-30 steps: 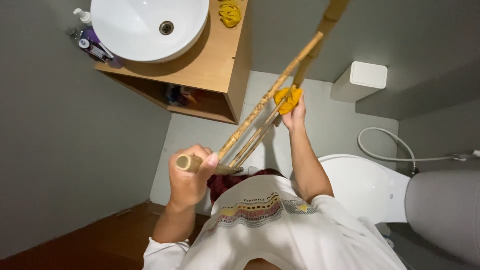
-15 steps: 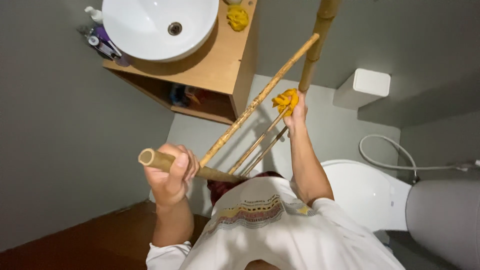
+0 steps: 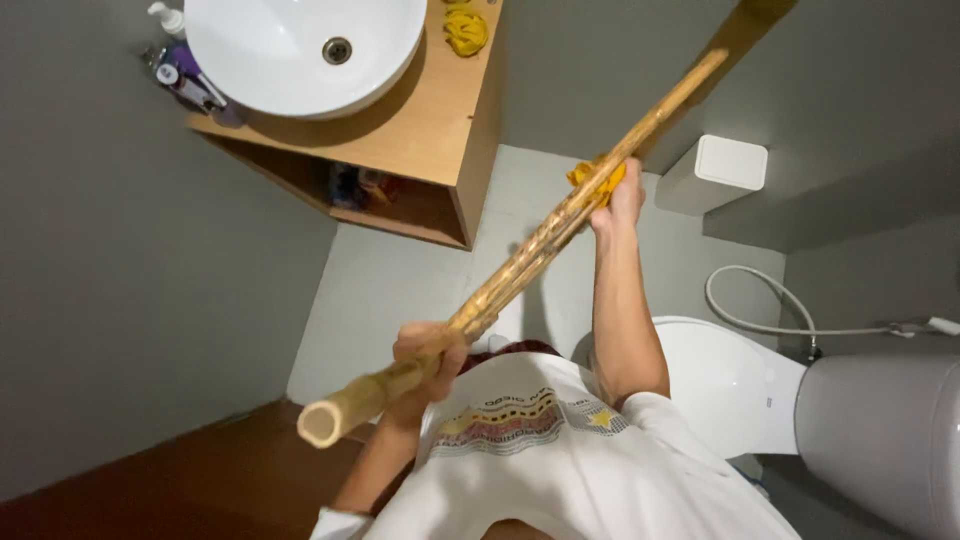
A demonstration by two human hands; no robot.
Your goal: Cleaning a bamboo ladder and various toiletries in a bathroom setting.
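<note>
A long bamboo frame (image 3: 545, 245) made of several poles runs from the lower left up to the upper right. My left hand (image 3: 428, 350) grips its thick hollow end close to my chest. My right hand (image 3: 620, 195), arm stretched out, presses a yellow cloth (image 3: 592, 176) against the poles farther up. The frame's far end reaches the grey wall at the top right.
A white round basin (image 3: 300, 50) sits on a wooden vanity (image 3: 440, 130) with bottles at its left and another yellow cloth (image 3: 466, 30) on top. A white lidded bin (image 3: 715, 175), a white toilet (image 3: 740, 385) and a spray hose (image 3: 760, 315) stand to the right.
The bamboo frame has folded together into one line, and its near end has dropped lower left. My right hand with the cloth has slid farther up along the poles.
</note>
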